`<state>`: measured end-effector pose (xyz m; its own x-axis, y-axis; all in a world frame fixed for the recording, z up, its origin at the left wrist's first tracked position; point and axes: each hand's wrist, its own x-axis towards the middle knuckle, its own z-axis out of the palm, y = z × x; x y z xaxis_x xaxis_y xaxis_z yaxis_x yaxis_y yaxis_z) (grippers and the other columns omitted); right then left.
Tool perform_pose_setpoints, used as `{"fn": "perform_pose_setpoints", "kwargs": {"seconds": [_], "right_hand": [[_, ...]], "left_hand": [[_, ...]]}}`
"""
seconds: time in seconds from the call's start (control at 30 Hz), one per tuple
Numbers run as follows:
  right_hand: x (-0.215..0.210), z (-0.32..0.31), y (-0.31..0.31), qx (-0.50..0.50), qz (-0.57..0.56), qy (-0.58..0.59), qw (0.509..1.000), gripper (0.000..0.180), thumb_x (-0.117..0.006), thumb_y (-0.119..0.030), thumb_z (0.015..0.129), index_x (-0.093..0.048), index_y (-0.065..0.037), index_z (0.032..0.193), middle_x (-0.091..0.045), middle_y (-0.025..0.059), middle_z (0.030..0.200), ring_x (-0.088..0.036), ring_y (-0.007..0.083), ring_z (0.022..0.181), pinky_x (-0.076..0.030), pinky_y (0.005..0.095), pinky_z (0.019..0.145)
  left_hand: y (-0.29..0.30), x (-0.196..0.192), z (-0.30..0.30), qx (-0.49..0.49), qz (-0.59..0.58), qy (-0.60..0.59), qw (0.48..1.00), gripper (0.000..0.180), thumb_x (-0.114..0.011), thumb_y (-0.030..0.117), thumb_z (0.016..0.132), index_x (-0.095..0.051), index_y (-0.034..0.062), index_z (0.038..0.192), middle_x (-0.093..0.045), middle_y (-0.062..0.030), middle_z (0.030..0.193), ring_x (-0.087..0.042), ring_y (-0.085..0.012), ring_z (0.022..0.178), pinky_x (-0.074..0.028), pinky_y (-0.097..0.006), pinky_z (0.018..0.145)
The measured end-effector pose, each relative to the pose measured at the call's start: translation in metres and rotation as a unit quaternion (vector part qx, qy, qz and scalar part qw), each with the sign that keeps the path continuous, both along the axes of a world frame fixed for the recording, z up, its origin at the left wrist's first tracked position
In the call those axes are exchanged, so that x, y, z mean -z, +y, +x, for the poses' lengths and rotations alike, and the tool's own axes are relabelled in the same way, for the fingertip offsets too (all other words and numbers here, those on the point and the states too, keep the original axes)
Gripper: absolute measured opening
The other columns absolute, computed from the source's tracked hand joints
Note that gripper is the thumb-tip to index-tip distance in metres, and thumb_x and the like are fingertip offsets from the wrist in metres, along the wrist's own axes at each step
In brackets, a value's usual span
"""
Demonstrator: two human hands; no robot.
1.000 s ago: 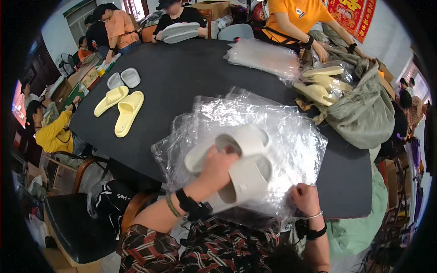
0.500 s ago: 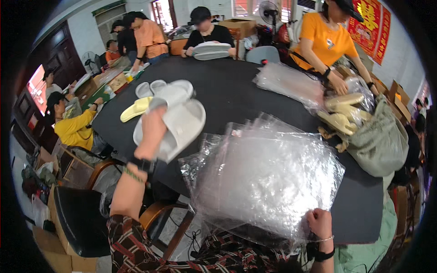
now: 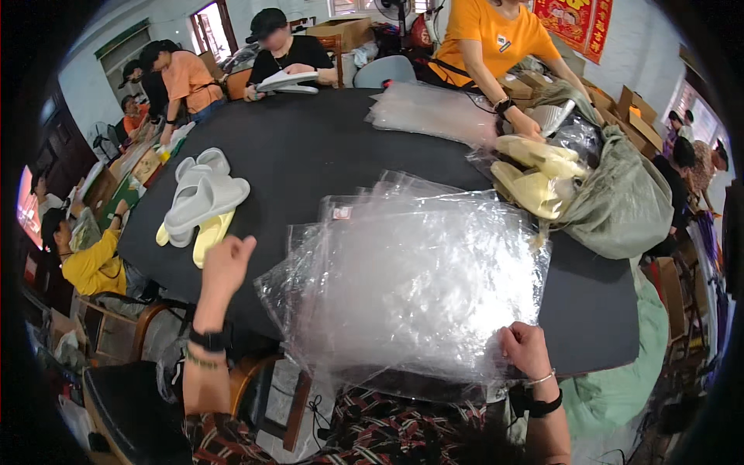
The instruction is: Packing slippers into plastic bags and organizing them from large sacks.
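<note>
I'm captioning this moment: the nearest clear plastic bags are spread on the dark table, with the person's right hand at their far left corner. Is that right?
Not quite: the nearest clear plastic bags are spread on the dark table, but the head view shows the right hand at their near right corner.

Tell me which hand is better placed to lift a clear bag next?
Probably the right hand: it is at the near right corner of the clear bags, while the left hand is away from them, near a yellow slipper.
</note>
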<state>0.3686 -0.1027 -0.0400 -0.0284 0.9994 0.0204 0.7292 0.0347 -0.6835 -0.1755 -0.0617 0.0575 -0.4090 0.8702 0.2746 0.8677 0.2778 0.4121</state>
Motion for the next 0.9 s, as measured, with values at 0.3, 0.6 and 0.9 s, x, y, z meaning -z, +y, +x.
{"fn": "perform_pose_setpoints", "kwargs": {"seconds": [0.3, 0.6, 0.9], "right_hand": [[-0.059, 0.004, -0.043, -0.075, -0.159, 0.137, 0.975, 0.026, -0.065, -0.019, 0.097, -0.068, 0.001, 0.082, -0.066, 0.0056, 0.063, -0.061, 0.0087, 0.053, -0.047, 0.0267, 0.049], [-0.082, 0.041, 0.038, -0.023, 0.075, -0.183, 0.980, 0.054, -0.074, -0.049, 0.086, -0.062, 0.002, 0.100, -0.065, 0.0230, 0.100, -0.065, 0.0402, 0.090, -0.052, 0.0456, 0.076], [-0.040, 0.014, 0.125, -0.006, -0.025, -0.147, 0.989, 0.101, -0.076, -0.062, 0.079, -0.037, 0.015, 0.132, -0.059, 0.0375, 0.114, -0.061, 0.0476, 0.112, -0.050, 0.0435, 0.094]], "left_hand": [[-0.061, 0.059, 0.049, 0.027, -0.073, -0.115, 0.990, 0.040, -0.058, 0.039, 0.100, -0.061, -0.0003, 0.095, -0.068, -0.0192, 0.082, -0.066, -0.0382, 0.083, -0.048, -0.044, 0.073], [-0.082, 0.095, 0.035, -0.042, -0.023, -0.282, 0.958, 0.060, -0.059, 0.036, 0.101, -0.035, 0.0042, 0.147, -0.053, -0.0050, 0.077, -0.051, -0.0137, 0.071, -0.047, -0.029, 0.058], [-0.082, 0.086, 0.071, -0.032, 0.026, -0.506, 0.862, 0.067, -0.063, 0.025, 0.099, -0.026, 0.0075, 0.152, -0.061, -0.0027, 0.092, -0.055, -0.0092, 0.074, -0.048, -0.022, 0.053]]}}
